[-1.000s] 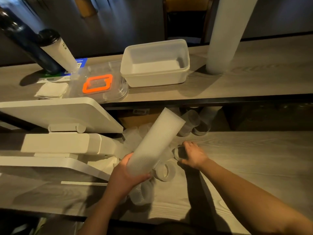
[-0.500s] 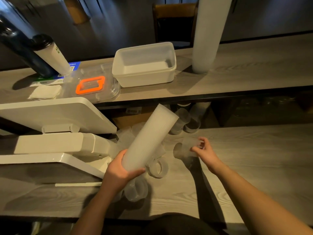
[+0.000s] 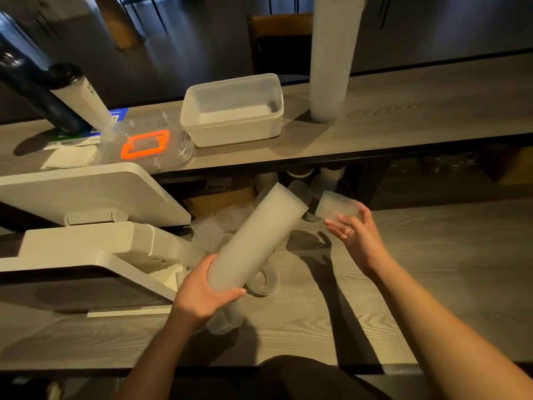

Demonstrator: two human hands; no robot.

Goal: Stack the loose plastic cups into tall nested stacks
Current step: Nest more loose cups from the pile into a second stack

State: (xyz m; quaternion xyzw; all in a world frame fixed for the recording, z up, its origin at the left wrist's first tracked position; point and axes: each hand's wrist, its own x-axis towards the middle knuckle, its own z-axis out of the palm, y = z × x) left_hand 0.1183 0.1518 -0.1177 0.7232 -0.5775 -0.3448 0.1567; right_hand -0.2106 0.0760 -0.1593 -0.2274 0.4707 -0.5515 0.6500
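A grey wood-grain counter [image 3: 375,307] carries loose translucent plastic cups [image 3: 261,281] lying on their sides beside a white angled terminal stand [image 3: 86,249]. On the raised wooden shelf [image 3: 418,116] behind sit a white rectangular plastic tub [image 3: 233,122], an orange-handled clear lid [image 3: 145,145] and a tall upright cup stack [image 3: 328,59].

Dim warm indoor light from above-left; hard shadows of the arms fall across the worktop [image 3: 432,255]. Background dark, murky. Wide-angle bending at edges. Translucent plastic soft, slightly blurred; no harsh glare.
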